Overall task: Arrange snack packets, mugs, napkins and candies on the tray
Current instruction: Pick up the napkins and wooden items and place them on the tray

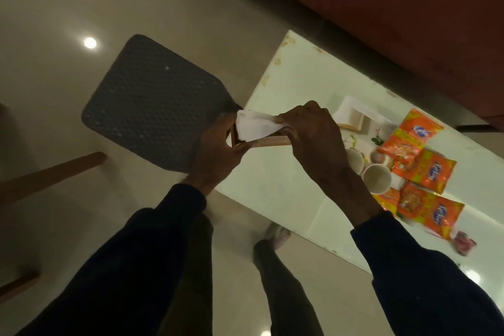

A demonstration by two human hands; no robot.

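Grey perforated chair seat stands over glossy beige floor, just left of white table. Wooden leg splays lower left. Red-brown sofa runs along table's far edge. Round lamp glare on floor.

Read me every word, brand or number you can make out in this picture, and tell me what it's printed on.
"Kurkure": blue logo on the orange snack packets, blurred, so a likely reading only.
Smaller print on those packets: too blurred to read.
No text visible on the napkins, mugs or wooden holder.
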